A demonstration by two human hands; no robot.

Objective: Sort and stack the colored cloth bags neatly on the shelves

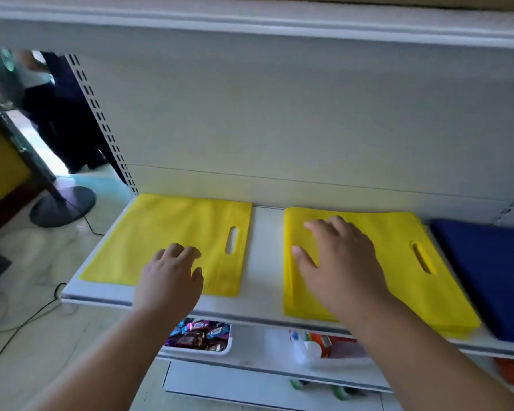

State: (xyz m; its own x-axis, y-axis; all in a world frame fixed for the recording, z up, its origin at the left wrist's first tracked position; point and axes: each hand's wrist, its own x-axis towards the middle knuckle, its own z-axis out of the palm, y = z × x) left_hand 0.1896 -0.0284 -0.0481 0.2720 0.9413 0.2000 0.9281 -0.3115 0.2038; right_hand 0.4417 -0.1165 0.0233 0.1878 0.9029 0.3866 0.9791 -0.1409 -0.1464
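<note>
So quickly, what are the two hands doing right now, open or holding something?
Left hand: open, fingers loosely bent over the single yellow bag, gripping nothing.
Right hand: open, spread flat on the yellow stack.

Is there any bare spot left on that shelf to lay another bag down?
Only narrow ones. A white strip of shelf runs front to back between the single yellow bag and the yellow stack. A thin margin lies along the front edge before the single bag. The right side is crowded: the yellow stack sits close beside the blue stack.
</note>
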